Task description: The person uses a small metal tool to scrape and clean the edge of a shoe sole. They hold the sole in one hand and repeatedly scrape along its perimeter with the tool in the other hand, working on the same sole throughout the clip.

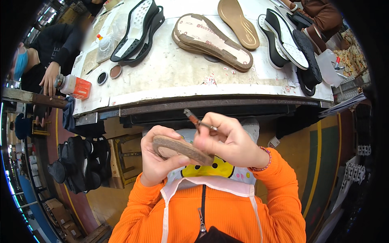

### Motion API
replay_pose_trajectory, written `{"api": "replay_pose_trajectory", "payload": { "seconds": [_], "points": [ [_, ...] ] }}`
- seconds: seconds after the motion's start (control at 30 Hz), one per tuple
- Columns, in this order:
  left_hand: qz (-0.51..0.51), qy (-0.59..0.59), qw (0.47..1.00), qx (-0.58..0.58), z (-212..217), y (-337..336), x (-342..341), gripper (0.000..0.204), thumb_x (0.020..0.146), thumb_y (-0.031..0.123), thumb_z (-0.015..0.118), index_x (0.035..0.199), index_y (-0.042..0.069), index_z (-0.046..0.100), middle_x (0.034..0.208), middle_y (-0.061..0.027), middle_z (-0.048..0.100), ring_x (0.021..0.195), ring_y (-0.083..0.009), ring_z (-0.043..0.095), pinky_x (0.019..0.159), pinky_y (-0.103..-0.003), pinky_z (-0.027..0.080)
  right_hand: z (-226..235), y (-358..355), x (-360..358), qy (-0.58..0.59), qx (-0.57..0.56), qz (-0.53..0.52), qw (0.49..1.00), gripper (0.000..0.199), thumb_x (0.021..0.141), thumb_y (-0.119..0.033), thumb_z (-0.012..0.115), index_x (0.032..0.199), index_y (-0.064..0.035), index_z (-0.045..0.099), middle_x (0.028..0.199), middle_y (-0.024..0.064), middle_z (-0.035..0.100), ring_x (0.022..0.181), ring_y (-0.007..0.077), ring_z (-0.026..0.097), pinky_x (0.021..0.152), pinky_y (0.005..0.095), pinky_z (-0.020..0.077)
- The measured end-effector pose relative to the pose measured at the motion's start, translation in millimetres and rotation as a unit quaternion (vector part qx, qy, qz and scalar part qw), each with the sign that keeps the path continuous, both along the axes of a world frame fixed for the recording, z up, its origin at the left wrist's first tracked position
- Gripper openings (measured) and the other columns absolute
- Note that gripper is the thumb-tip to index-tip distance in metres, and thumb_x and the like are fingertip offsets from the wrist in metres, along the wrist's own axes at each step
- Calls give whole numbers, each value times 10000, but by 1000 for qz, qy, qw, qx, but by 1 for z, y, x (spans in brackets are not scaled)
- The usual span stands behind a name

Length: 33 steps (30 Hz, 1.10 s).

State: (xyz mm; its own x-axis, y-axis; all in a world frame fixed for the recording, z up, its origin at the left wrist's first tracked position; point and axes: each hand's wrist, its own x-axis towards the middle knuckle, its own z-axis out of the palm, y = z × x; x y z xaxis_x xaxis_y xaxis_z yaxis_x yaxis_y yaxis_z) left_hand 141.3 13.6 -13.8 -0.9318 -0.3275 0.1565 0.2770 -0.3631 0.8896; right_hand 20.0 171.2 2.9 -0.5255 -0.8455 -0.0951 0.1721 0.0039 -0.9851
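Observation:
In front of my chest, my left hand (153,162) grips a brown, cork-like shoe sole (188,152) by one end, its edge turned upward. My right hand (233,139) is closed on a slim tool (193,118) with a dark tip and a reddish-brown section, possibly a small brush. The tool's tip points up and left, clear of the sole. Fingers of my right hand are at the sole's far rim; whether they press on it is hard to tell. Part of the sole is hidden behind them. On the table lie similar brown soles (210,36) in a stack.
Black-and-white soles (142,32) lie at the table's left, more (283,40) at its right. A tan insole (239,24), a bottle with orange label (79,87) and two small round pots (102,78) sit there too. Black shoes (81,162) stand lower left. Other people work at both sides.

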Motion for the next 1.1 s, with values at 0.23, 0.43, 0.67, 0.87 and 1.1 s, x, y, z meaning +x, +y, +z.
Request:
{"api": "replay_pose_trajectory", "payload": {
  "seconds": [0.23, 0.43, 0.67, 0.87, 1.1],
  "points": [
    [-1, 6, 1000, 22, -4, 0, -1, 438, 640, -15, 801, 979, 31, 528, 835, -134, 637, 782, -199, 667, 687, -275, 538, 10, 7, 0, 15, -74, 75, 994, 200, 858, -26, 649, 880, -44, 451, 868, 27, 557, 810, 57, 522, 700, 223, 450],
    [-90, 43, 994, 39, -4, -1, -1, 413, 657, -87, 767, 972, 21, 523, 867, -160, 646, 907, -252, 671, 761, -335, 562, 7, -7, -4, -100, -47, -69, 991, 133, 921, -82, 571, 864, -26, 465, 820, 53, 582, 686, 69, 533, 594, 211, 445],
    [-79, 53, 995, 36, -4, -6, -2, 426, 679, -120, 735, 988, 34, 487, 952, -215, 655, 967, -290, 656, 816, -386, 564, 32, 31, -9, -131, 15, 106, 986, 313, 992, -170, 443, 742, 0, 527, 672, 74, 616, 578, 74, 509, 547, 217, 422],
    [-48, 53, 997, 20, -1, -4, 1, 415, 674, -147, 723, 980, 16, 494, 909, -195, 654, 962, -300, 658, 796, -374, 574, 34, 30, -2, -146, 59, 154, 975, 353, 991, -235, 459, 762, 4, 582, 647, 17, 619, 530, 31, 456, 493, 203, 397],
    [-40, 63, 997, -13, 0, -4, 2, 408, 665, -170, 718, 974, 3, 515, 906, -205, 662, 951, -306, 663, 779, -362, 579, 35, 29, -1, -158, 70, 161, 972, 354, 994, -223, 451, 749, 3, 570, 660, 31, 633, 551, 37, 478, 510, 207, 408]
  ]
}}
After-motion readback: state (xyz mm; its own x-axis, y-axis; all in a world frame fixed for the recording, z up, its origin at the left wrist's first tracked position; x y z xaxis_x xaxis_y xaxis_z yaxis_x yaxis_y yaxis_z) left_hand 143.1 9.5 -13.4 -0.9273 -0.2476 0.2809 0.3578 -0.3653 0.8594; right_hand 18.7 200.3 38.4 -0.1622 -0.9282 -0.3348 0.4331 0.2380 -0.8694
